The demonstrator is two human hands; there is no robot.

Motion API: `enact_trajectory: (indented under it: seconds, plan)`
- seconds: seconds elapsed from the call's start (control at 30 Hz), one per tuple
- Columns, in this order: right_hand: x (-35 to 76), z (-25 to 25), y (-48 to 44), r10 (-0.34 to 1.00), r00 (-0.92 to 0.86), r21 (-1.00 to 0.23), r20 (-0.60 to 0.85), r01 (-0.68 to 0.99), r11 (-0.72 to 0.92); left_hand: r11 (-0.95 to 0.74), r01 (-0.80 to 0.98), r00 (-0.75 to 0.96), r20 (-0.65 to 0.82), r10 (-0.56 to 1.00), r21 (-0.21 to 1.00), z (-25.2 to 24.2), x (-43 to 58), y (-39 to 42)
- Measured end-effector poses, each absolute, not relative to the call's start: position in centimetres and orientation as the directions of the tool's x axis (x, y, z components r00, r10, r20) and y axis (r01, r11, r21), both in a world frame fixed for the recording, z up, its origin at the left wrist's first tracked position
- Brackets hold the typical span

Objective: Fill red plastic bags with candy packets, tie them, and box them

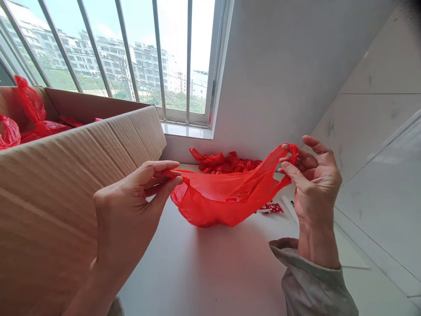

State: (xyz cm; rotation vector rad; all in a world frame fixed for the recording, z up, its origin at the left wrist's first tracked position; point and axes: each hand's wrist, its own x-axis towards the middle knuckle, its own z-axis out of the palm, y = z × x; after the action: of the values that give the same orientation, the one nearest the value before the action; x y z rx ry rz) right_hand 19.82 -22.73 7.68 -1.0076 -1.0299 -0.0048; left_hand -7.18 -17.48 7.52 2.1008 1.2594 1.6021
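Note:
A thin red plastic bag (217, 206) is stretched between my two hands above the white table. My left hand (141, 188) pinches its left edge between thumb and fingertips. On the other side, my right hand (312, 171) grips the bag's bunched handle, which loops over the fingers. The bag's mouth faces upward and its lower part sags. Whether anything lies inside cannot be made out for certain. Behind it, a heap of crumpled red plastic bags (226, 161) rests against the wall.
At left stands a large cardboard box (128, 136) with several red bags (36, 118) in it. A small red patterned packet (271, 208) lies on the white table (210, 276) behind the bag. Beyond are a barred window (141, 57) and a tiled wall (378, 175) at right.

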Motion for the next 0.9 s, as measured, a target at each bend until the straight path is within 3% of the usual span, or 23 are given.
enact_trajectory:
  seconds: [0.17, 0.27, 0.4, 0.47, 0.57, 0.73, 0.83, 0.9]
  plan:
    - [19.9, 7.5, -22.8, 0.258, 0.536, -0.593, 0.803, 0.683, 0.427, -0.634, 0.685, 0.235, 0.716, 0.658, 0.359, 8.2, -8.0, -17.4]
    - [19.8, 7.5, -23.3, 0.232, 0.46, -0.511, 0.857, 0.819, 0.262, -0.607, 0.729, 0.205, 0.744, 0.636, 0.318, 8.4, -7.6, -17.9]
    - [20.1, 7.7, -24.0, 0.314, 0.326, -0.36, 0.892, 0.931, 0.056, -0.656, 0.682, 0.153, 0.814, 0.561, 0.324, 7.2, -5.7, -18.1]
    - [20.4, 7.7, -24.2, 0.332, 0.264, -0.282, 0.906, 0.959, 0.007, -0.703, 0.625, 0.305, 0.724, 0.619, 0.338, 5.9, -5.3, -17.9]
    - [21.2, 7.8, -24.2, 0.325, 0.22, -0.227, 0.92, 0.974, -0.014, -0.769, 0.561, 0.614, 0.47, 0.634, 0.305, 3.8, -6.3, -17.5]
    - [22.6, 7.9, -24.2, 0.261, 0.29, -0.292, 0.921, 0.956, -0.035, -0.793, 0.539, 0.697, 0.377, 0.61, 0.286, 1.9, -8.4, -17.1]
    - [22.9, 7.8, -24.4, 0.283, 0.39, -0.41, 0.876, 0.912, 0.011, -0.774, 0.556, 0.696, 0.339, 0.633, 0.303, 1.7, -8.3, -16.7]
    - [22.6, 7.8, -24.4, 0.319, 0.456, -0.498, 0.831, 0.865, 0.063, -0.733, 0.587, 0.712, 0.21, 0.67, 0.345, 1.9, -7.8, -16.6]
